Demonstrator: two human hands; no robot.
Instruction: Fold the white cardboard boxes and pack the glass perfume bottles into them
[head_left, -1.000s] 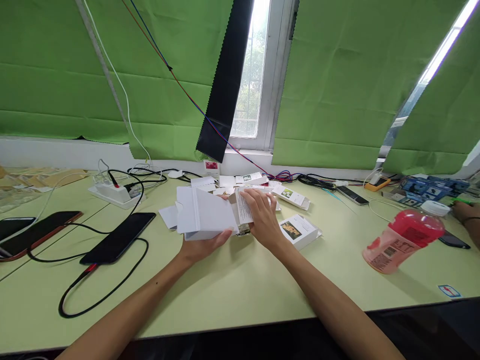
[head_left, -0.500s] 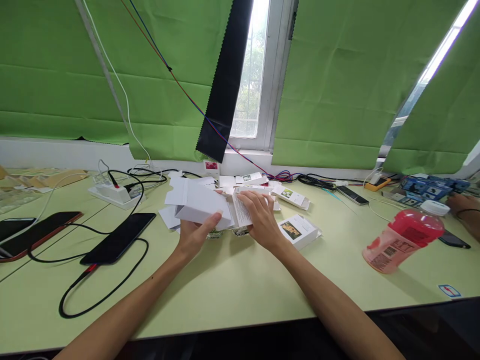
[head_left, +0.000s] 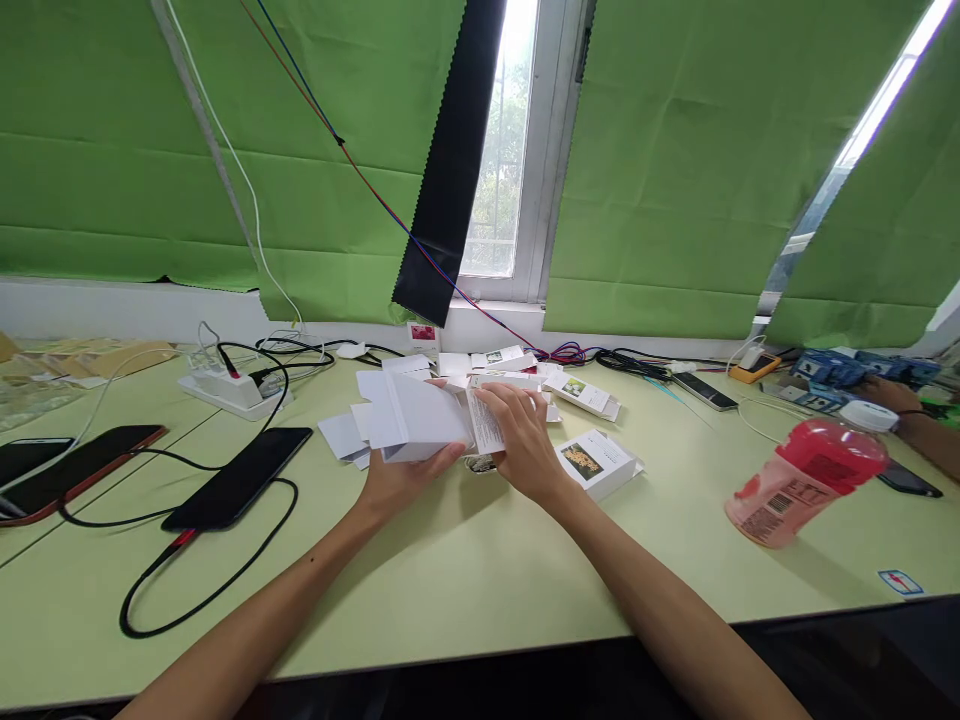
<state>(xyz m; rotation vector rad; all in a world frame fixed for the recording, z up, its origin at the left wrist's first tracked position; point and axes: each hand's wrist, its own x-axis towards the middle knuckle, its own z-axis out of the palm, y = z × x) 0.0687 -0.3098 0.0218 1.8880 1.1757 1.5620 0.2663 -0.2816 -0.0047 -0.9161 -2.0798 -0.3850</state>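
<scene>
left hand [head_left: 397, 482] + right hand [head_left: 523, 440]: fingers gripping 1 white carton [head_left: 420, 420], frame centre | worktop [head_left: 480, 570]: 3 phones lower left, 1 red bottle [head_left: 806, 478] right

Pink bottle [head_left: 806, 475], black phone [head_left: 238, 478]

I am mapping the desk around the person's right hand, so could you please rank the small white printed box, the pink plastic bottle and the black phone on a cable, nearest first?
From the right hand:
1. Small white printed box, just to its right.
2. Pink plastic bottle, far right on the table.
3. Black phone on a cable, away on the left, only slightly farther than the bottle.
</scene>
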